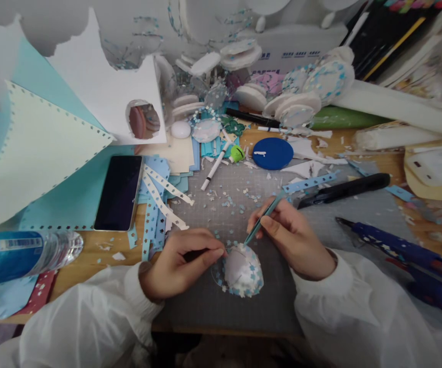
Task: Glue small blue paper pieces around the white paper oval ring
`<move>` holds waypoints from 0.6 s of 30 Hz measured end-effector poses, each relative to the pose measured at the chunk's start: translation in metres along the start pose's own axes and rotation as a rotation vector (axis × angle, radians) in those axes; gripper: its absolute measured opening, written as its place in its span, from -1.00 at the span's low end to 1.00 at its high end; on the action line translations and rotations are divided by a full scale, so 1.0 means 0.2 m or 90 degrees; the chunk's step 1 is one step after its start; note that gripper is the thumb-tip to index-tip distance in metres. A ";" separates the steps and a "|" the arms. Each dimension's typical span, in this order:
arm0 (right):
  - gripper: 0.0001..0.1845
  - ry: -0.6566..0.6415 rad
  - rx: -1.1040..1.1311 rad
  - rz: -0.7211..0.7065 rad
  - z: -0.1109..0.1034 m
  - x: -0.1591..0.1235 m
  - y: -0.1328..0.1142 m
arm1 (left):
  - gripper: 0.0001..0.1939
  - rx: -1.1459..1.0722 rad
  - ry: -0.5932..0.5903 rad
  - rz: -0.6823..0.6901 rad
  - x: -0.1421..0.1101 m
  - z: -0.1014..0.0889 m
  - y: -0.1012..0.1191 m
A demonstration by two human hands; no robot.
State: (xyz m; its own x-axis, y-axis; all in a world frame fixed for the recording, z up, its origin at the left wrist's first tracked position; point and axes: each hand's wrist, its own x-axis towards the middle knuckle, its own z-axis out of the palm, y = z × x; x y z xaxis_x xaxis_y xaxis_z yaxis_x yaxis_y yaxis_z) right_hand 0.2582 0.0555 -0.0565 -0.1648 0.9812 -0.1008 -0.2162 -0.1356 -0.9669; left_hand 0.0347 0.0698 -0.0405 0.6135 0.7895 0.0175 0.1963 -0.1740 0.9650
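My right hand (292, 235) grips teal tweezers (262, 220), their tips pointing down at the upper edge of a small white disc (239, 268). Tiny blue and white paper flowers (257, 273) ring the disc's rim. My left hand (186, 258) is closed in a pinch at the disc's upper left. A thin strand (213, 276) curves out beside the disc below those fingertips and seems to be held in them. The disc lies on a grey cutting mat (274, 312), among scattered paper flowers (239, 197).
Rightward lie a black cutter-like tool (347, 189) and a blue glue gun (400, 250). To the left are a phone (118, 193), punched paper strips (163, 197) and a water bottle (21, 255). White discs (251, 97) and a blue oval (273, 153) fill the back.
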 end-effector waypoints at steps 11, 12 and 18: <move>-0.76 -0.012 -0.026 0.004 0.01 0.00 -0.02 | -0.82 0.021 -0.005 0.009 0.00 0.00 0.01; -0.76 -0.012 -0.031 0.003 0.01 0.00 -0.02 | -0.82 0.023 -0.005 0.009 0.01 0.00 0.02; -0.80 -0.020 -0.053 -0.016 0.01 -0.01 -0.02 | -0.81 0.025 -0.004 0.009 0.01 0.00 0.02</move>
State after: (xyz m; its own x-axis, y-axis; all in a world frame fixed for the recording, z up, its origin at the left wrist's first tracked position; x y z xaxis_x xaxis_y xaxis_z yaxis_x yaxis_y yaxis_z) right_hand 0.2573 0.0545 -0.0510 -0.1900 0.9793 -0.0699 -0.1401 -0.0975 -0.9853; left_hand 0.0362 0.0704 -0.0374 0.6212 0.7831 0.0292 0.2169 -0.2077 0.9538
